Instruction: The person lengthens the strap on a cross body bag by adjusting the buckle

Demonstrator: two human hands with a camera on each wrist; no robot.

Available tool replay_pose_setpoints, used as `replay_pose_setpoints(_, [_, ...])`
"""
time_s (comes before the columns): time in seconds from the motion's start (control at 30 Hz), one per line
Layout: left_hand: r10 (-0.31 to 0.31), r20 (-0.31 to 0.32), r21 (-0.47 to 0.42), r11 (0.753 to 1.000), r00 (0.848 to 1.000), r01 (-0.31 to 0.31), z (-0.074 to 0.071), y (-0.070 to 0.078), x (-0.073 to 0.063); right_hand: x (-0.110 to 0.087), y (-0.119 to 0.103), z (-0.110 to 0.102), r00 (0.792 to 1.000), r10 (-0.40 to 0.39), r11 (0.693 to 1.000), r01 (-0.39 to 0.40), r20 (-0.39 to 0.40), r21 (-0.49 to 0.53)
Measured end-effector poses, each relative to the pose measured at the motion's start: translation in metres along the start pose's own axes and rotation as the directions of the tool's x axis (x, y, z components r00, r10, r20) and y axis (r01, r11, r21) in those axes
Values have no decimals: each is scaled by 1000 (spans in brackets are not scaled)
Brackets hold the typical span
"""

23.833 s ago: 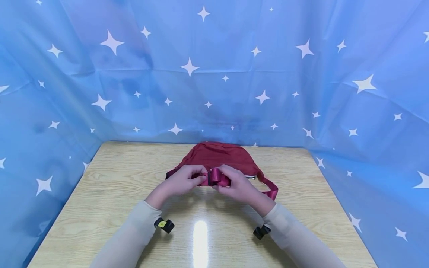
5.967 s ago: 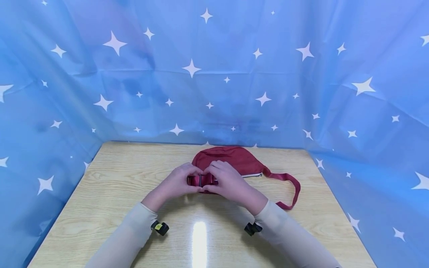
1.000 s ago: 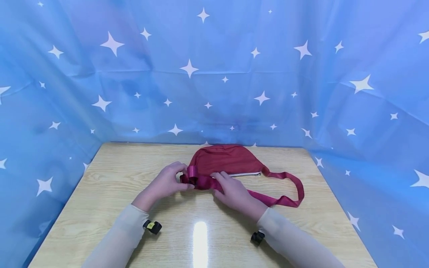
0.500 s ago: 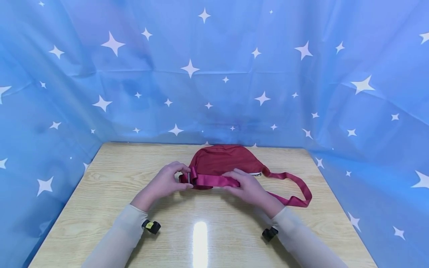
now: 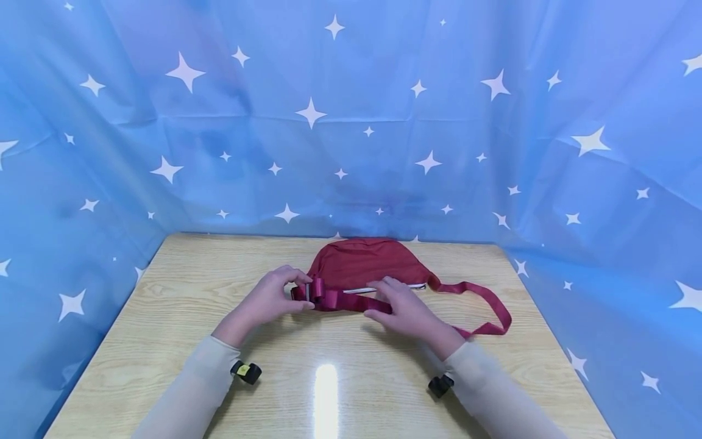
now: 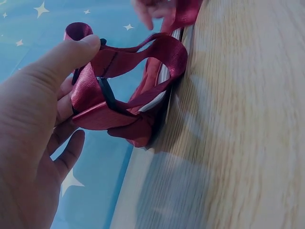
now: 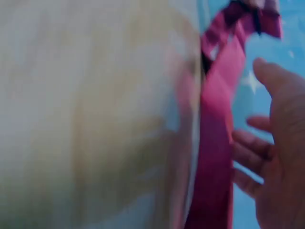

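A dark red waist bag [image 5: 367, 262] lies at the back middle of the table, with its zip along the near edge. At the bag's left end, my left hand [image 5: 269, 299] pinches the red strap [image 6: 88, 90] between thumb and fingers. There the strap runs through a dark slider buckle [image 6: 107, 93] and stands up in a small loop. My right hand [image 5: 406, 311] hovers over the strap in front of the bag. In the right wrist view, its fingers [image 7: 248, 143] are spread beside the webbing and hold nothing.
The strap's other end [image 5: 499, 311] curves out from the bag's right side onto the wooden table [image 5: 219, 268]. Behind stands a blue curtain [image 5: 247, 152] with white stars. A black wrist camera [image 5: 247, 372] sits on the left sleeve, another [image 5: 440, 385] on the right.
My right hand pulled the strap taut to the right, then let go, and the strap now sags. My left hand stays at the buckle. Earlier, both hands were together at it.
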State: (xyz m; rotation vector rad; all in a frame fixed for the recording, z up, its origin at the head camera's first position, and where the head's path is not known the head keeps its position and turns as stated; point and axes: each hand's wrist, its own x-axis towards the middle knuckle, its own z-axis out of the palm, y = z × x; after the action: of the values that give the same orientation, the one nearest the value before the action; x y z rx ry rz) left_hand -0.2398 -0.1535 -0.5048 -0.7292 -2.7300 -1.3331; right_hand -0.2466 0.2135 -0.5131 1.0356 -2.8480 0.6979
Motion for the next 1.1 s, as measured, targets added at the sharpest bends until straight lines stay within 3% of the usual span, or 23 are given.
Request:
replay_pose_setpoints(0.33, [12, -8, 10, 1000, 1000, -11, 0, 2, 0, 39, -49, 36, 997, -58, 997, 56, -44, -49])
replay_pose_setpoints(0.6, [3, -7, 13, 1000, 1000, -3, 0, 1, -1, 49, -61, 38, 998, -55, 994, 52, -32, -95])
replay_pose_setpoints(0.73, [-6, -5, 13, 1000, 1000, 6, 0, 0, -2, 48, -60, 35, 998, -27, 999, 29, -49, 29])
replay_pose_setpoints(0.87, [-9, -19, 27, 1000, 1000, 9, -2, 0, -2, 47, -57, 29, 996, -12, 982, 28, -88, 185])
replay_pose_setpoints(1.1, [-5, -9, 12, 1000, 1000, 5, -5, 2, -2, 43, -47, 18, 989, -29, 963, 67, -146, 262])
